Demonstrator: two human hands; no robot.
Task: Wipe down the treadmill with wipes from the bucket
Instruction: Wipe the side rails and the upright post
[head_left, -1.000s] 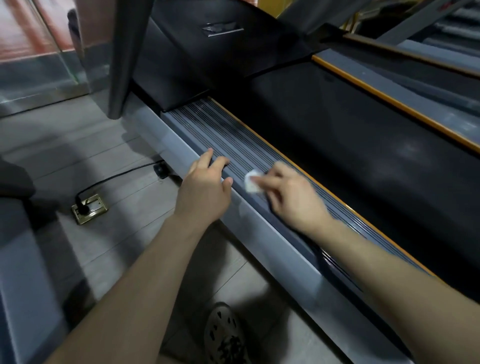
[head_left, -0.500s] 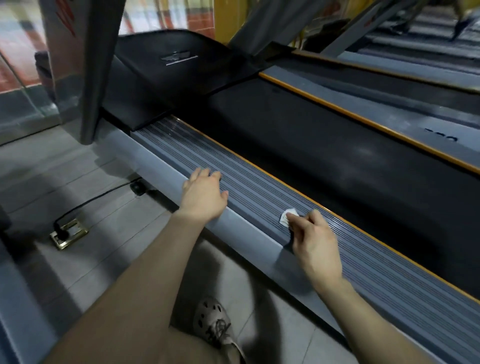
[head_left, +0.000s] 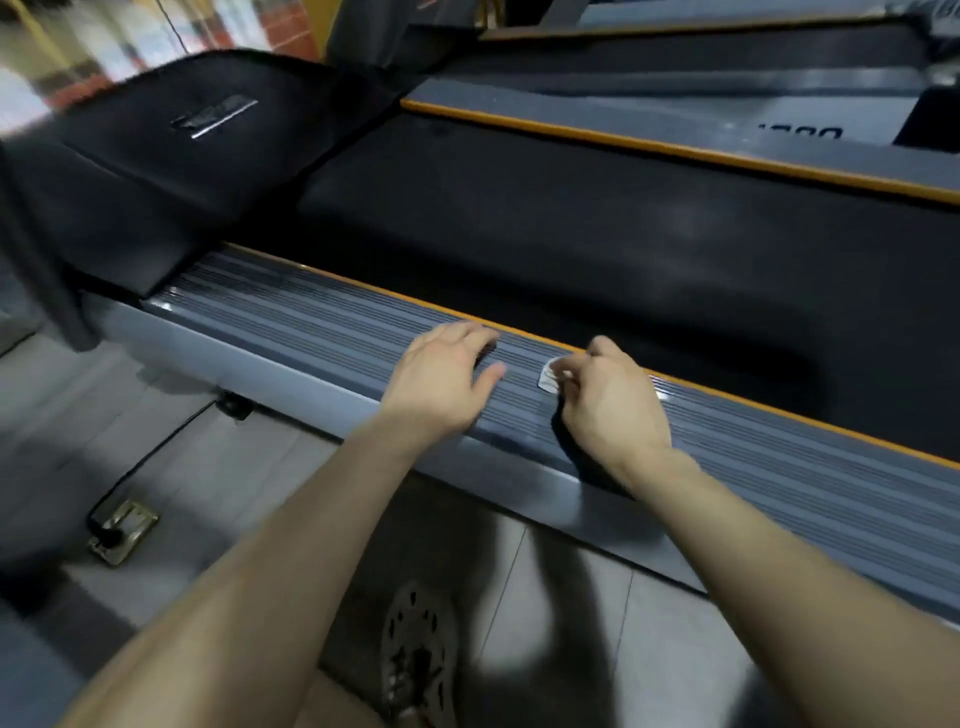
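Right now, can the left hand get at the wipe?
Probably yes. The left hand rests on the rail beside the wipe, with only bare rail between them. The right hand pinches the wipe, though, and covers most of it.

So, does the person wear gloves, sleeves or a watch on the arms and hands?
No. Both forearms are bare, with no sleeve in view. The left hand and the right hand have no gloves; no watch or ring shows, though the picture is blurred.
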